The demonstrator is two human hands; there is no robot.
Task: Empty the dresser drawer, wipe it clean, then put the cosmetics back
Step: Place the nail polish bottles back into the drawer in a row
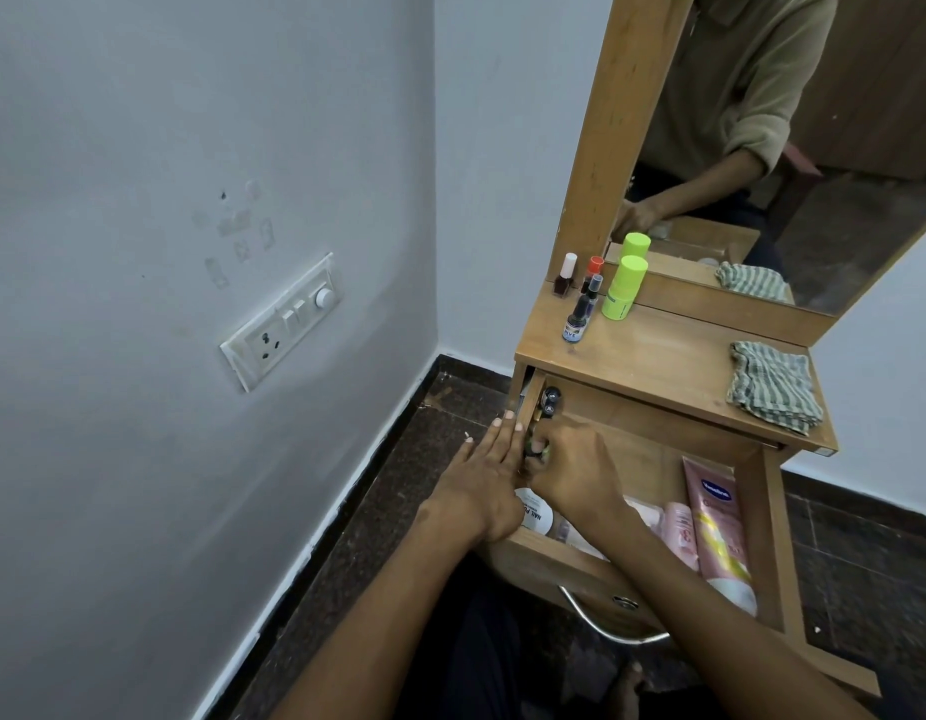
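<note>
The wooden dresser drawer is pulled out. Inside lie a pink Vaseline tube, a smaller pink bottle, a white nail-polish-remover bottle and two small black-capped bottles in the far left corner. My right hand reaches into the drawer's left side and curls its fingers round a small greenish bottle. My left hand lies with straight fingers along the drawer's left wall. On the dresser top stand a green stick, a dark blue bottle, a dark nail polish and an orange-capped bottle.
A folded striped cloth lies on the right of the dresser top. The mirror rises behind it. The wall with a switch panel stands close on the left. Dark stone floor lies below. A metal handle sits on the drawer front.
</note>
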